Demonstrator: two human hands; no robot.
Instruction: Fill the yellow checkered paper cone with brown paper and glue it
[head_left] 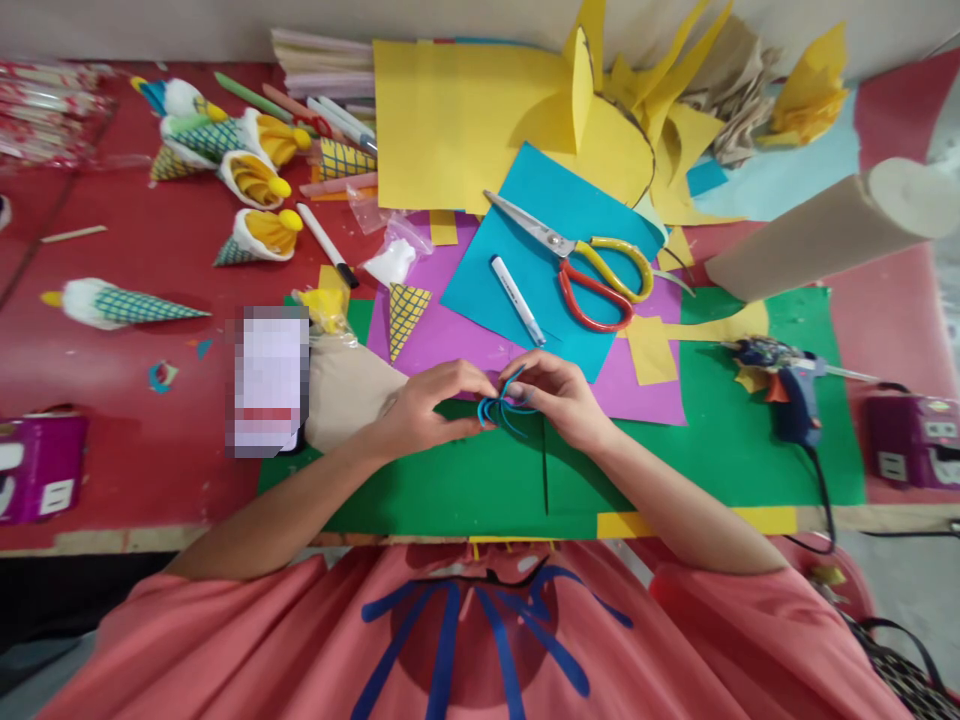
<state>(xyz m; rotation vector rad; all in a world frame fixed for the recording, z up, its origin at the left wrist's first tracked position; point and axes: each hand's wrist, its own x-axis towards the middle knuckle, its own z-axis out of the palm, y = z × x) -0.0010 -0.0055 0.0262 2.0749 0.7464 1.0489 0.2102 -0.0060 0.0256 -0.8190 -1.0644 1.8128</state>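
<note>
Thin curled blue strips, bunched together (493, 408), sit between my two hands over the green sheet (450, 490). My left hand (431, 405) pinches the bunch from the left with thumb and fingers. From the right, my right hand (559, 395) has its fingertips closed on the strips. Just beyond them lie a blue sheet (480, 275), a white marker (517, 300) and scissors with yellow and red handles (577, 255). A small yellow cone with a dark grid (407, 318) rests on the purple sheet (652, 400).
A glue gun (795, 395) lies at right, its cord over the table edge. Behind it is a large paper roll (832, 230). Left are a phone with a blurred screen (270, 370) and several paper cones (135, 303). Yellow sheets (450, 120) lie at the back.
</note>
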